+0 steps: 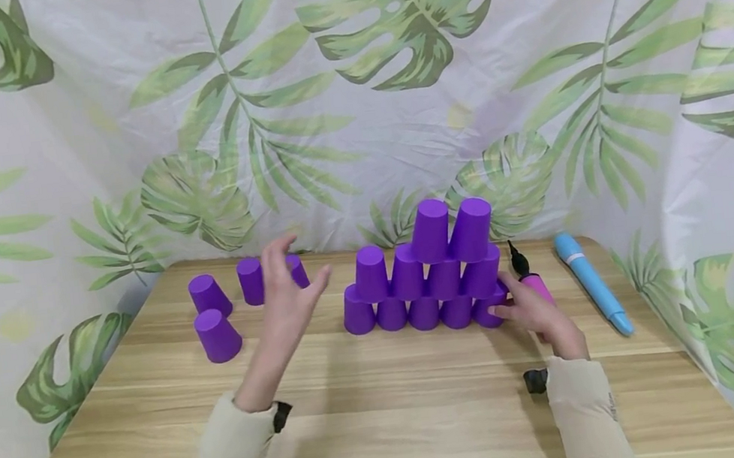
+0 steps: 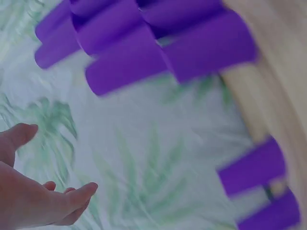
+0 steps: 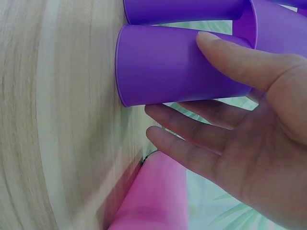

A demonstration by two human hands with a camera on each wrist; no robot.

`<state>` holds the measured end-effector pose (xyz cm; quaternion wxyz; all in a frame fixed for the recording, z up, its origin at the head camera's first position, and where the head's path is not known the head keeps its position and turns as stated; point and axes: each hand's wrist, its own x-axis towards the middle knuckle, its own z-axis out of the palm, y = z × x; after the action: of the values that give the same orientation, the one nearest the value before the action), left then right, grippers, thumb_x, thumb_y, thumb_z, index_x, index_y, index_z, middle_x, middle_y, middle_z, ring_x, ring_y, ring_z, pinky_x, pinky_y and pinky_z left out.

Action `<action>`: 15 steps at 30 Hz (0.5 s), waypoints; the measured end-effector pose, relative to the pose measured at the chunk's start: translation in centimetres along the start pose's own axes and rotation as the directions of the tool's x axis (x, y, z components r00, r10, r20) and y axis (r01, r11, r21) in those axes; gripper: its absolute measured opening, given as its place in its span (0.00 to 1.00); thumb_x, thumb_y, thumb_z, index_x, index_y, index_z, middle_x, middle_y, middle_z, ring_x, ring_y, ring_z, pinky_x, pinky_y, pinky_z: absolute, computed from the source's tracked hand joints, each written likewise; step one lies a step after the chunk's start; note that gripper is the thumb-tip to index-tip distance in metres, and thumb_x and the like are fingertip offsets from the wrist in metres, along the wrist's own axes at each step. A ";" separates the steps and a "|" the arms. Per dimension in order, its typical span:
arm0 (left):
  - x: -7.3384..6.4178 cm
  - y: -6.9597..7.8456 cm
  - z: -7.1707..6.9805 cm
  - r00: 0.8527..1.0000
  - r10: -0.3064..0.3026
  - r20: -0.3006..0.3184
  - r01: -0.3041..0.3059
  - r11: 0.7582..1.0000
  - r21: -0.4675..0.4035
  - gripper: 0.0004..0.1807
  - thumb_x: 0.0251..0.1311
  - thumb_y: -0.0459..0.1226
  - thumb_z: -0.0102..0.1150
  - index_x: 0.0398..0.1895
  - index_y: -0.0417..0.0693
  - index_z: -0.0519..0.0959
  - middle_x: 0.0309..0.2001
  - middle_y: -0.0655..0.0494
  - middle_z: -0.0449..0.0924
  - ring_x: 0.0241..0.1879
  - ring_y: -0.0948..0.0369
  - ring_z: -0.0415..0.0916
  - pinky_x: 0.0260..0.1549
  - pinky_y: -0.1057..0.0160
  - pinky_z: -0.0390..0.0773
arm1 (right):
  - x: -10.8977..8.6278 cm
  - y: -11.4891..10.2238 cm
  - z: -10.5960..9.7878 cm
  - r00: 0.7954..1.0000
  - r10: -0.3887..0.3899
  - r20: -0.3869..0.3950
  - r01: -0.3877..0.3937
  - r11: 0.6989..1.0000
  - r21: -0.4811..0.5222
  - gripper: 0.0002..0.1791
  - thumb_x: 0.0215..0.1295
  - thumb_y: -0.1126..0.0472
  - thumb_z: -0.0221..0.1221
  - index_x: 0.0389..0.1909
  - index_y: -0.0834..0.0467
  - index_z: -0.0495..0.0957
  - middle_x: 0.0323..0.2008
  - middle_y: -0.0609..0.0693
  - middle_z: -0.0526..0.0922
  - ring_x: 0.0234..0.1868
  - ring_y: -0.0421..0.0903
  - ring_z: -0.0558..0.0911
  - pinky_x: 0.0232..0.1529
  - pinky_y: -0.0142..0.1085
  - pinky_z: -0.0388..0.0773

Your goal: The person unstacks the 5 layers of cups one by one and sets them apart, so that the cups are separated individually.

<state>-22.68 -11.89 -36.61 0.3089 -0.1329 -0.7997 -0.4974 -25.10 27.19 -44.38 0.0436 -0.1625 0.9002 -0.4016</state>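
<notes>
Purple cups (image 1: 423, 313), all upside down on a pale wooden table (image 1: 389, 423), most of them in a tiered stack between twelve and one o'clock from the tabletop's middle. Nearest, low in the head view, beige sleeves (image 1: 234, 433) at eight and four o'clock, each with a black band (image 1: 282, 416) beside the cuff. Past the four o'clock cuff, right hand (image 1: 540, 315) at two o'clock, on the end cup (image 1: 489, 311) of the bottom row: thumb against the near face, index finger round behind, lightly clamped on that cup; in the right wrist view, middle and ring fingers (image 3: 192, 125) slightly apart from each other. At eleven o'clock, left hand (image 1: 286, 295) raised above the tabletop, with thumb and fingers spread well apart. In the stack, five cups along the bottom, four on those, and two top cups (image 1: 430, 231) toward the one o'clock end. Well apart from it, around ten o'clock, a loose cup (image 1: 219, 336), another just behind, and two farther back, one of these partly hidden by left hand. Just beyond right hand, a pink cylinder (image 1: 537, 287) with a black nozzle (image 1: 519, 261); farther out, between two and three o'clock, a long blue tube (image 1: 595, 286). Farthest, along the twelve o'clock side, a pale hanging cloth (image 1: 426, 147) with green leaf prints.
</notes>
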 end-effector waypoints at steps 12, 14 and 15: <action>3.2 5.6 8.8 0.939 -0.049 0.340 0.106 0.983 -0.152 0.46 0.54 0.43 0.69 0.72 0.43 0.54 0.67 0.44 0.57 0.64 0.51 0.59 0.58 0.51 0.70 | 0.1 0.2 0.0 1.000 0.009 -0.003 -0.009 1.000 -0.020 0.35 0.64 0.68 0.59 0.68 0.68 0.54 0.55 0.71 0.73 0.55 0.66 0.76 0.55 0.53 0.74; 3.8 5.8 9.7 0.924 -0.068 0.375 0.140 0.976 -0.168 0.46 0.54 0.43 0.68 0.72 0.43 0.54 0.67 0.45 0.57 0.65 0.51 0.59 0.61 0.52 0.68 | 0.1 0.2 0.0 1.000 0.017 -0.001 -0.017 1.000 -0.021 0.35 0.64 0.68 0.59 0.68 0.68 0.54 0.55 0.71 0.73 0.55 0.66 0.75 0.55 0.53 0.74; 4.0 5.9 10.1 0.917 -0.078 0.392 0.155 0.973 -0.168 0.46 0.55 0.43 0.68 0.72 0.43 0.54 0.67 0.45 0.58 0.66 0.51 0.59 0.62 0.53 0.67 | 0.1 0.1 0.0 1.000 0.021 -0.003 -0.021 1.000 -0.022 0.35 0.64 0.68 0.59 0.68 0.68 0.54 0.55 0.71 0.73 0.55 0.65 0.75 0.55 0.53 0.74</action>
<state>-26.38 -0.61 -33.11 0.1020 -0.2089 -0.7982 -0.5557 -25.24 27.23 -44.50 0.0447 -0.1531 0.9064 -0.3912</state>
